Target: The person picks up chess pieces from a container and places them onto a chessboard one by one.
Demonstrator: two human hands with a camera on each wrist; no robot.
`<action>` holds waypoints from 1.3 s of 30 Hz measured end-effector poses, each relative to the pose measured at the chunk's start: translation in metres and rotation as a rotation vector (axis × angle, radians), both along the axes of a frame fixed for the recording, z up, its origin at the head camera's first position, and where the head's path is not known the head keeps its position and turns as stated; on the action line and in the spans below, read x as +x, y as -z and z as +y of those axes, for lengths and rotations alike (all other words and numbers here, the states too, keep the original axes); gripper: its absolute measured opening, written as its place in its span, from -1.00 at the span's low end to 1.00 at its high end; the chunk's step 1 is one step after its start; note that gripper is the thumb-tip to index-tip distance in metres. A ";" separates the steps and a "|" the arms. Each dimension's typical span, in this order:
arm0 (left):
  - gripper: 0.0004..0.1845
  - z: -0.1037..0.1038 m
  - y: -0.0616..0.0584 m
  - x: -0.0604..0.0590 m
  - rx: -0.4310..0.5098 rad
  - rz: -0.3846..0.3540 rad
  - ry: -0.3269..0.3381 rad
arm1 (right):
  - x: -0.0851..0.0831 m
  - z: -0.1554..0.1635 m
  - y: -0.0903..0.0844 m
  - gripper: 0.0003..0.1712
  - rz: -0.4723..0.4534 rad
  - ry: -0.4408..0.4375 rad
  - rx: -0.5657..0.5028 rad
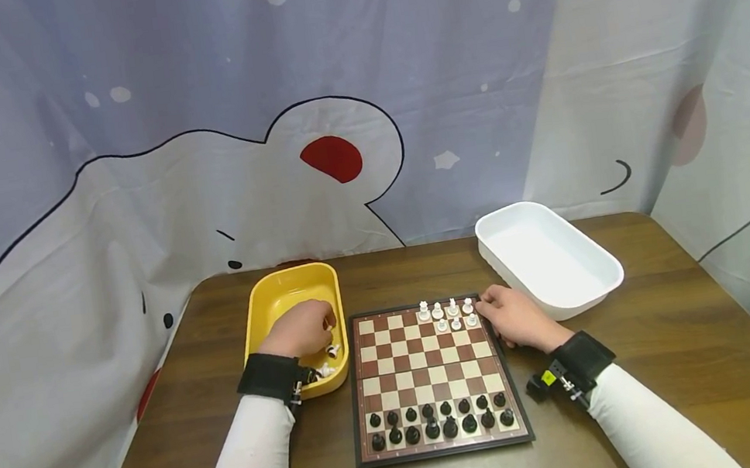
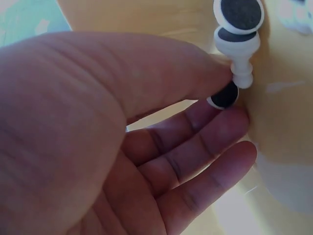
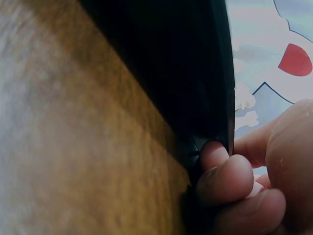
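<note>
My left hand [image 1: 298,329] reaches down into the yellow tray [image 1: 290,285] at the left. In the left wrist view its thumb and a finger pinch a white chess piece [image 2: 225,95] with a dark round base. Beside the thumb tip lies a white pawn [image 2: 240,61], and more white pieces [image 1: 325,370] lie in the tray. My right hand [image 1: 519,318] grips the far right edge of the chessboard [image 1: 425,353], thumb at the top and curled fingers against the side. Several white pieces [image 1: 438,310] stand at that far right corner. Two rows of black pieces [image 1: 433,430] line the near side.
A white plastic tub [image 1: 547,260] stands behind my right hand, at the back right of the brown wooden table [image 1: 681,321]. A patterned curtain [image 1: 443,101] hangs behind the table. Each wrist wears a black strap with a small camera.
</note>
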State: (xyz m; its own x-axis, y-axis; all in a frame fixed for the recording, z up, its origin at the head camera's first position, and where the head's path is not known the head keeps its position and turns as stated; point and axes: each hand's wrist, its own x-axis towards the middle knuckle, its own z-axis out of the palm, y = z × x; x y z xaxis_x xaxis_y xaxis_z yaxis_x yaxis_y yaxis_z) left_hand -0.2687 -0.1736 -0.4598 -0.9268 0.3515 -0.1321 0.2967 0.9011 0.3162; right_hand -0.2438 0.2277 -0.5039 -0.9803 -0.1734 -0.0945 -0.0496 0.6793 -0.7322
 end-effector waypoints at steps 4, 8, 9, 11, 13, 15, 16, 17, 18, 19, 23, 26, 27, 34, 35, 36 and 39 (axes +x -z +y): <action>-0.87 0.000 0.001 0.002 0.008 -0.005 -0.002 | 0.001 0.000 0.001 -0.66 0.003 0.001 -0.005; -0.85 -0.001 0.003 0.002 0.002 -0.013 -0.022 | 0.001 0.000 0.003 -0.67 0.000 -0.003 -0.011; -0.84 -0.001 0.003 0.002 -0.002 -0.013 -0.026 | 0.001 0.000 0.003 -0.67 -0.002 -0.003 -0.010; -0.82 -0.001 0.004 0.002 -0.013 -0.009 -0.030 | 0.001 0.000 0.004 -0.67 -0.006 -0.003 -0.011; -0.77 -0.001 0.003 0.002 -0.021 0.008 -0.028 | 0.001 0.000 0.004 -0.66 -0.007 0.000 -0.012; -0.72 -0.001 0.002 0.001 -0.023 0.027 -0.023 | 0.001 0.001 0.004 -0.66 0.000 0.000 -0.009; -0.70 -0.001 0.001 0.001 -0.022 0.037 -0.022 | 0.001 0.001 0.004 -0.66 0.003 -0.001 -0.011; -0.70 -0.002 0.001 0.000 -0.019 0.048 -0.021 | 0.002 0.001 0.004 -0.66 0.005 -0.002 -0.013; -0.71 -0.002 0.000 0.000 -0.016 0.060 -0.019 | 0.002 0.001 0.004 -0.66 0.006 -0.005 -0.013; -0.73 -0.003 0.000 0.000 -0.012 0.072 -0.018 | 0.002 0.001 0.004 -0.66 0.008 -0.006 -0.011; -0.81 -0.004 -0.001 -0.001 0.016 0.128 -0.023 | 0.002 0.001 0.004 -0.66 0.006 -0.009 -0.001; -0.82 -0.005 -0.002 0.001 0.049 0.170 -0.046 | 0.002 0.000 0.004 -0.66 0.005 -0.004 0.006; -0.82 -0.006 -0.003 0.001 0.059 0.182 -0.052 | 0.002 0.001 0.004 -0.66 0.005 -0.004 0.004; -0.78 -0.004 -0.013 0.003 0.159 0.266 -0.093 | 0.001 0.002 0.008 -0.65 0.010 -0.021 -0.004; -0.77 -0.003 -0.015 0.003 0.172 0.282 -0.090 | 0.000 0.002 0.008 -0.65 0.013 -0.020 -0.002; -0.77 -0.002 -0.017 0.002 0.183 0.300 -0.084 | 0.000 0.002 0.008 -0.65 0.018 -0.019 0.001; -0.76 0.001 -0.022 0.002 0.208 0.346 -0.056 | -0.002 0.003 0.006 -0.64 0.026 -0.018 0.009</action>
